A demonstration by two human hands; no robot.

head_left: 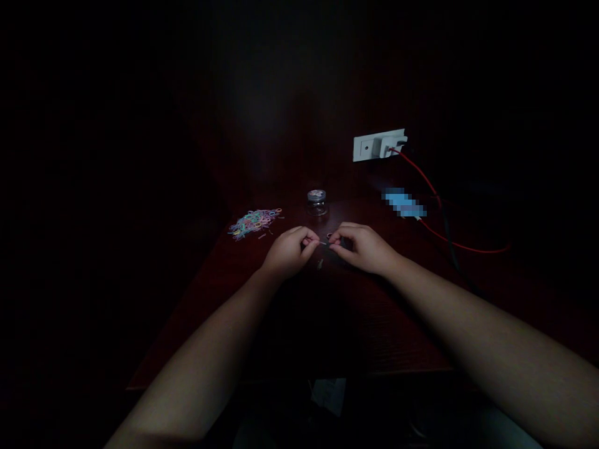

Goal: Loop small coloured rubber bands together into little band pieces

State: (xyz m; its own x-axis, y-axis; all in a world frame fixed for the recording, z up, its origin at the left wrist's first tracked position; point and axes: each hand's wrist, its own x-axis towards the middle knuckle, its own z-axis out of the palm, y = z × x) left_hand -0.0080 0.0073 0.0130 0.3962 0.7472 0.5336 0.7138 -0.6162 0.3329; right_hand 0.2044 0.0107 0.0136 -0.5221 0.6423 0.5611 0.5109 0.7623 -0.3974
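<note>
Left hand: the left hand [290, 252] pinches a thin pale band [322, 243] between thumb and fingertips.
Right hand: the right hand [367, 248] has thumb and fingers curled toward the band's other end; whether they are closed on it cannot be told.
Band position: in the gap between the two sets of fingertips, above the table [374, 337], on the wearer's side of the clear lidded jar [317, 202].
Band axis: roughly crosswise to the wearer, pointing from the left fingertips toward the right ones.
Nearer hand: left, in contact with the band; the right fingertips are just beside its far end.
Band look: short, slender, pale; finer detail is too small to tell. Judged to be an elastic.
Small loop: a pinkish loop [329, 236] shows at the right fingertips, nearer the wearer than the jar; held or lying, cannot tell.
Loose piece: a small pale piece [320, 264] lies on the table, nearer the wearer than the jar and the fingertips.
Elastic pile: a heap of multicoloured elastics [255, 223] lies left of the jar.
Power side: right of the jar, a wall socket [367, 148] carries a plug with a red cable [421, 168].
</note>
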